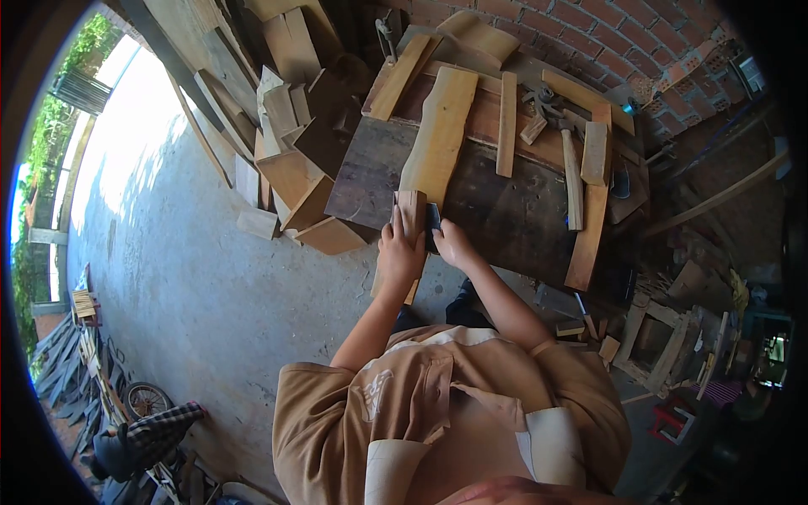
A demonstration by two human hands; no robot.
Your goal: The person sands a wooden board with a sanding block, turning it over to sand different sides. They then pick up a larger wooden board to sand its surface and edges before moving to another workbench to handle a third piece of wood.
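- Gripping a small reddish-brown wooden block [411,209], the left hand [400,252] wraps its fingers round it at the near edge of the dark, worn wooden workbench [505,220].
- The right hand [455,245] is closed on a small dark flat object [433,225], held against the block's right side; what it is cannot be told.
- A long pale wooden plank [439,135] lies on the bench just beyond the block.
- A wooden-handled hammer [571,172] rests further right, well apart from both hands.
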